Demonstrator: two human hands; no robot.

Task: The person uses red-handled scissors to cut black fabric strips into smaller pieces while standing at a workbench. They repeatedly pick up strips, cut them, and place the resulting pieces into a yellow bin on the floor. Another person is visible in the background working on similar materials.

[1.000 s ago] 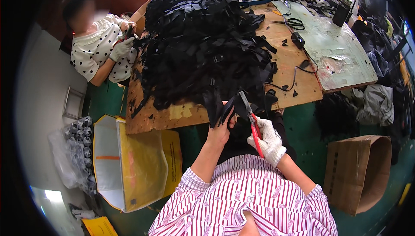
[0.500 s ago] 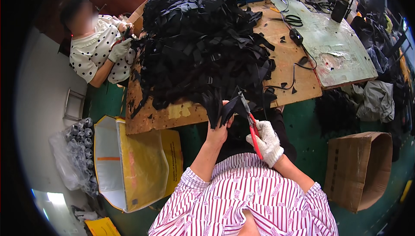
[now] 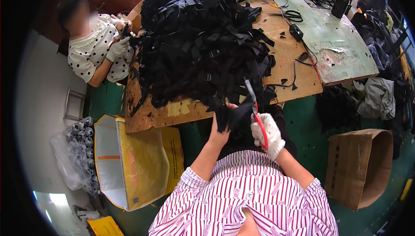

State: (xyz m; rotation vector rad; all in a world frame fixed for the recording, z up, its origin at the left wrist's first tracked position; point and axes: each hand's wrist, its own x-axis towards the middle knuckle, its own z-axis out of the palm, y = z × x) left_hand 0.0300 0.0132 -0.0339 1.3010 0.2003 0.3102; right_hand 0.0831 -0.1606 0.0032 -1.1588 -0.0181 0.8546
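Observation:
My bare left hand (image 3: 219,134) is closed around a bunch of black fabric straps (image 3: 223,117) at the table's near edge. The straps hang over the hand and hide part of the fingers. In a white knit glove, my right hand (image 3: 269,137) grips red-handled scissors (image 3: 260,123). Their metal blades point up and away, just right of the held straps. Behind both hands, a large tangled heap of black straps (image 3: 194,50) covers much of the table, with a few buckles showing among them.
The wooden table (image 3: 294,86) adjoins a worn pale green board (image 3: 341,58). Black-handled scissors (image 3: 294,16), a cord and a dark bottle (image 3: 340,4) lie or stand there. A yellow bin (image 3: 145,166) is at left, a cardboard box (image 3: 359,166) at right. A gloved co-worker (image 3: 101,48) works at far left.
The scissors have swung more upright and moved slightly right, away from the held straps. My left hand has shifted a little, and the straps in it are bunched differently and blurred.

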